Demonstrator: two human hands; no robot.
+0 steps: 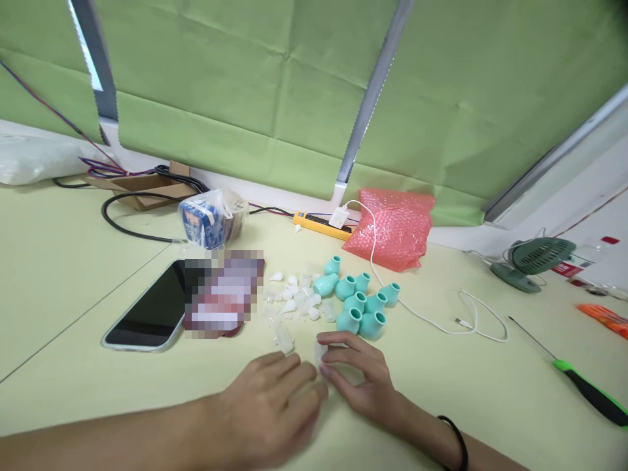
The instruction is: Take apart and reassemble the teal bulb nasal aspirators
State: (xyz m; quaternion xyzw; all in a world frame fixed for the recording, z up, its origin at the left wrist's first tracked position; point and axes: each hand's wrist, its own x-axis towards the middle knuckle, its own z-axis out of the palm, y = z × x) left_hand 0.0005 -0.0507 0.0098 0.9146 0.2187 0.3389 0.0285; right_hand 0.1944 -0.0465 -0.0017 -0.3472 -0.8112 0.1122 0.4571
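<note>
Between the thumb and fingers of my right hand (360, 373) is a small translucent white plastic piece (320, 354), held just above the table. My left hand (275, 405) is right beside it, back of the hand up and fingers curled; its fingertips are hidden, so anything in them cannot be made out. A translucent plastic piece (283, 339) lies just beyond my left knuckles. Farther off is a loose pile of small white and clear plastic pieces (294, 297). To its right several turquoise bulb-shaped pieces (356, 302) stand with open necks, one lying on its side.
Left of the pile lie a phone (152, 307) and a second, blurred-out phone (226, 294). Behind are a bagged blue packet (203, 219), a yellow power strip (321, 226) and pink bubble wrap (392, 229). A white cable (432, 324), screwdriver (579, 383) and green fan (534, 258) are right.
</note>
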